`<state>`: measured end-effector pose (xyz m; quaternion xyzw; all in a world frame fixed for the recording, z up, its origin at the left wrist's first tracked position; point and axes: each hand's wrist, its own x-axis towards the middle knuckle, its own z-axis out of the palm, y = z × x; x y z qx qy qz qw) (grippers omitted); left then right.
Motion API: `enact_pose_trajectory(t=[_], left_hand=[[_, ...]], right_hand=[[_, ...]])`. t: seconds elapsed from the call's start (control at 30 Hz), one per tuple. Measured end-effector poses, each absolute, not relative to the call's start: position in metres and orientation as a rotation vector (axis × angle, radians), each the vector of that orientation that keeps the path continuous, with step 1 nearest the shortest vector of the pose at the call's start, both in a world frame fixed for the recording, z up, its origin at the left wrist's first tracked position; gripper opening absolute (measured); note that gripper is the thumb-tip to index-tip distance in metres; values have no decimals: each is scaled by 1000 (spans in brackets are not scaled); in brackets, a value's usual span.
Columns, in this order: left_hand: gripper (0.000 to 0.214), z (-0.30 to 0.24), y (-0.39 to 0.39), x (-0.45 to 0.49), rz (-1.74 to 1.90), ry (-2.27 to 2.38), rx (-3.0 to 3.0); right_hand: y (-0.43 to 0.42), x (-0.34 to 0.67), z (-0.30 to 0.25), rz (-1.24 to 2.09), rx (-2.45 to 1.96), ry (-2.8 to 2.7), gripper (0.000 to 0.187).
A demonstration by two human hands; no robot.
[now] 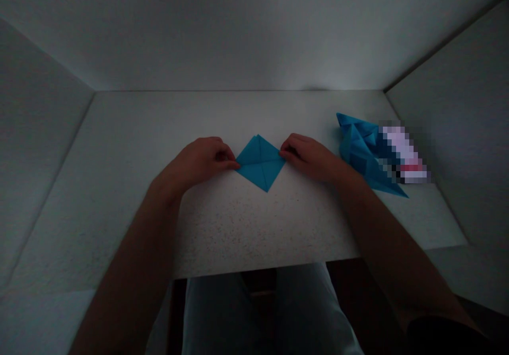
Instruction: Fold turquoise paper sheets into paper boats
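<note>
A blue folded paper (pixel 260 163), diamond-shaped with crease lines crossing at its middle, lies at the centre of the white tabletop (pixel 246 233). My left hand (pixel 207 157) pinches its left corner between thumb and fingers. At the opposite corner, my right hand (pixel 304 154) holds the paper the same way. One tip of the diamond points towards me and another points away, where the layers look slightly offset.
Beyond my right forearm stands a blue folded paper figure (pixel 358 145) with pointed ends. Beside it is a blurred-out pale and red object (pixel 405 153). Pale walls (pixel 238 32) enclose the table at the back and both sides. My legs are under the front edge.
</note>
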<state>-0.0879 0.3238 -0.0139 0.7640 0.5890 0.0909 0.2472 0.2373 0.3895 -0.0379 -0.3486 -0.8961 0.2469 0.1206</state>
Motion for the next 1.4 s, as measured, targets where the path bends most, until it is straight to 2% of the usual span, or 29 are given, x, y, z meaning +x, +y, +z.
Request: enact_pose_trajectory(t=[0.23,0.33,0.47,0.63,0.87,1.13,1.23,1.4], left_hand=[[48,-15,323,-78,319,1767,2062],[38,-15,322,-74,281,1821,2056],[21,-12,319,-70,304,1757,2042],[29,-10,315,-58,286,1561,2202],[30,-14,311,-40,235,1707,2214],[25,-13,312,-37,230,1770,2155],[22,-15,313,-39,254,1771,2137],[24,-18,312,-42,294,1748,2136]], right_hand=[[387,235,-38,713,-1089,-2582,19],[385,234,-38,728,-1099,-2560,23],[380,234,-35,652,-1004,-2548,43],[373,230,-33,562,-811,-2736,39],[363,215,-41,389,-573,-2960,60],[369,236,-23,312,-750,-3040,63],[378,254,-13,387,-938,-3028,61],[381,263,-8,483,-995,-3041,62]])
